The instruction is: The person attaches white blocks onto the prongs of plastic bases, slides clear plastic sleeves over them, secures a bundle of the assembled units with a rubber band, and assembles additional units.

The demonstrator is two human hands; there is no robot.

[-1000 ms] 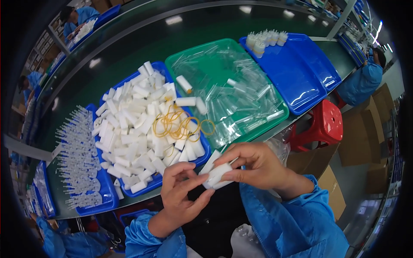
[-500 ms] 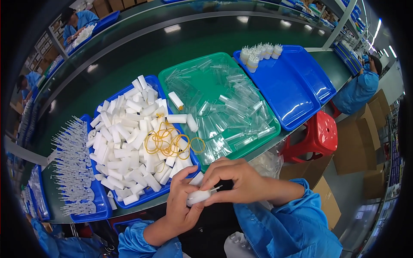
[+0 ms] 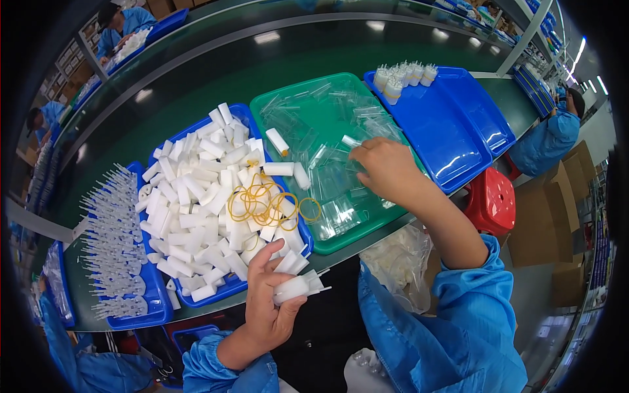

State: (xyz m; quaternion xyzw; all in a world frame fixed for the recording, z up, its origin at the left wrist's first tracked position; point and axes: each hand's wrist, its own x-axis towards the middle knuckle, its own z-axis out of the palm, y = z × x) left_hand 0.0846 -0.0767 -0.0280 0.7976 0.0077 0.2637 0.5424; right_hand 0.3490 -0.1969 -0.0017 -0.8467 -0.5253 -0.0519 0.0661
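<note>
My left hand [image 3: 270, 308] is closed around white foam-like cylinders [image 3: 293, 288] near the table's front edge; clear plastic ends with thin stems stick out to their right. My right hand [image 3: 386, 170] reaches over the green tray [image 3: 288, 95], its fingers bent and apart among clear plastic tubes [image 3: 357, 139]. Whether a fingertip touches one of them is hard to see. Left of that tray, a blue tray [image 3: 245, 121] is heaped with loose white cylinders [image 3: 190, 209]. Yellow rubber bands [image 3: 259, 203] lie in a tangle on the heap's right side.
At far left a blue tray [image 3: 157, 304] holds rows of clear stemmed parts [image 3: 114, 242]. The blue tray [image 3: 426, 150] at far right carries banded white bundles [image 3: 403, 78] in its far corner. A red stool [image 3: 491, 200], a plastic bag [image 3: 403, 265] and cardboard boxes [image 3: 540, 223] are beside the table.
My right hand has left the cylinders at my left hand and moved up and right over the green tray. My left hand keeps hold of them.
</note>
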